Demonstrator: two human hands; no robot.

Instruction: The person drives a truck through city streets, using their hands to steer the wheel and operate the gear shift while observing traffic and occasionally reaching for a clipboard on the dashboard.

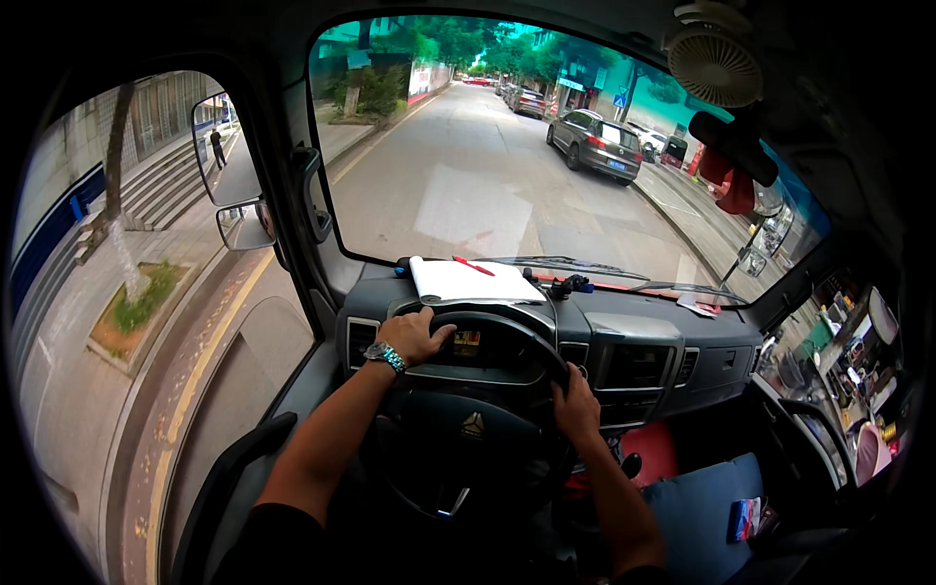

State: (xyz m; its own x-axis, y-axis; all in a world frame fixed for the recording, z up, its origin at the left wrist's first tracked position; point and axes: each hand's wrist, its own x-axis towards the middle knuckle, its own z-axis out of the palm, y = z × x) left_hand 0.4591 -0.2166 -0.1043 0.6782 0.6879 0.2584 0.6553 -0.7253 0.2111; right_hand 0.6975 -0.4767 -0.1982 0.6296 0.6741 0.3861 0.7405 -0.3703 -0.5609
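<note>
Both my hands are on a black steering wheel (507, 325) in a truck cab. My left hand (409, 337) lies over the upper left of the rim, its fingers curled forward around it and the thumb pointing right. A metal-band wristwatch (385, 356) is on that wrist. On the right side of the rim, my right hand (576, 405) is closed around the wheel. Behind the wheel a small lit display (468, 338) shows in the instrument cluster. White paper (473, 282) rests on the dashboard above it, with a red pen (473, 265) on top.
Through the windshield, a dark car (597, 144) stands at the right side of the road (468, 185), with more cars beyond. A kerb and a tree (122, 195) pass outside the left window, near the side mirror (224, 146). A fan (715, 64) hangs overhead; a blue seat (697, 507) is at right.
</note>
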